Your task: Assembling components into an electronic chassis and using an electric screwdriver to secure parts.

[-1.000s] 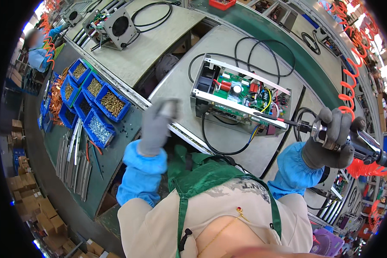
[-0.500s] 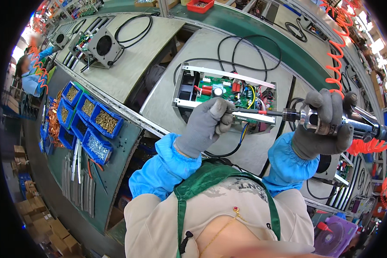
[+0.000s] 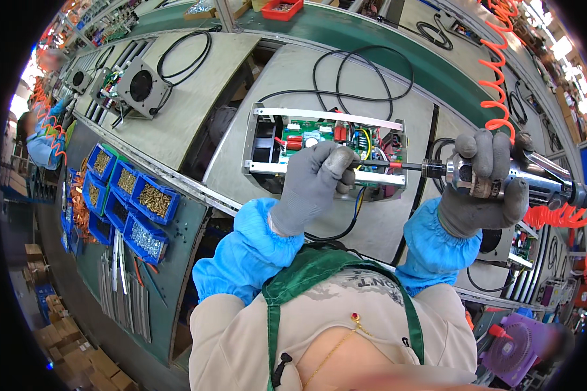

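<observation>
The right hand (image 3: 482, 163) clamps its fingers around a power screwdriver (image 3: 538, 188); the left hand (image 3: 310, 186) pinches fingers together by the bit (image 3: 411, 166), contents hidden.

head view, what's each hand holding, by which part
Grey-gloved right hand: silver metal power driver, by its body. Grey-gloved left hand: at its dark bit; hold unclear.

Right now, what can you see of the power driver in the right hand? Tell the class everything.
The power driver looks metallic: silver body, black collar and thin dark shaft with a red band. It is held roughly level, pointing left, the shaft crossing in front of the open electronics unit in this view. The gloved right hand grips its body; the left hand is at the shaft's end, hiding the tip.
</observation>
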A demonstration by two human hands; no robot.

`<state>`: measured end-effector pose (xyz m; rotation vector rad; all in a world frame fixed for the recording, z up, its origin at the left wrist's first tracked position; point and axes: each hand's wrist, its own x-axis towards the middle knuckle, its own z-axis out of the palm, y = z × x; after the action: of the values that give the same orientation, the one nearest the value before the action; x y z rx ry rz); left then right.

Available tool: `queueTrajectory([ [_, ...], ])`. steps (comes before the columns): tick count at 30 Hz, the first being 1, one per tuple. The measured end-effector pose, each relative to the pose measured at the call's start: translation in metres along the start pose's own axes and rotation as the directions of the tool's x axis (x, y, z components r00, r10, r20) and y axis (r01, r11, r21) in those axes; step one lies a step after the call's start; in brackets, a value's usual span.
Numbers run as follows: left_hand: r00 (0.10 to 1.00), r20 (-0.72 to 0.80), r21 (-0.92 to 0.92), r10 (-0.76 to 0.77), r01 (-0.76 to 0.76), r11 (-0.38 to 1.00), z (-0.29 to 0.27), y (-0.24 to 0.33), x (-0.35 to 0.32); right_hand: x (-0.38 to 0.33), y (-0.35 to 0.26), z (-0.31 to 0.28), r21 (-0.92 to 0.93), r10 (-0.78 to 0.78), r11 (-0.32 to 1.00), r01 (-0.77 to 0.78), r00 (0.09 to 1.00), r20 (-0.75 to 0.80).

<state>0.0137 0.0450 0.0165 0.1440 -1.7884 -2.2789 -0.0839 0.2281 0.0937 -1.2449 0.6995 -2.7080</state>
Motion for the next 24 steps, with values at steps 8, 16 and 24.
queueTrajectory([
  [8, 0.945, 0.320, 0.407, 0.066, -0.200, 0.891, 0.002, 0.027, 0.028, 0.007, -0.019, -0.017, 0.053, -0.041, 0.997, 0.048, 0.993, -0.111],
  [16, 0.823, 0.525, 0.637, 0.219, -0.550, 0.541, 0.020, 0.041, 0.066, 0.012, -0.031, -0.033, 0.157, -0.174, 0.967, 0.202, 0.968, -0.180],
  [24, 0.823, 0.521, 0.634, 0.226, -0.550, 0.544, 0.018, 0.016, 0.116, 0.018, -0.047, -0.053, -0.055, -0.279, 0.960, 0.274, 0.935, -0.219],
])
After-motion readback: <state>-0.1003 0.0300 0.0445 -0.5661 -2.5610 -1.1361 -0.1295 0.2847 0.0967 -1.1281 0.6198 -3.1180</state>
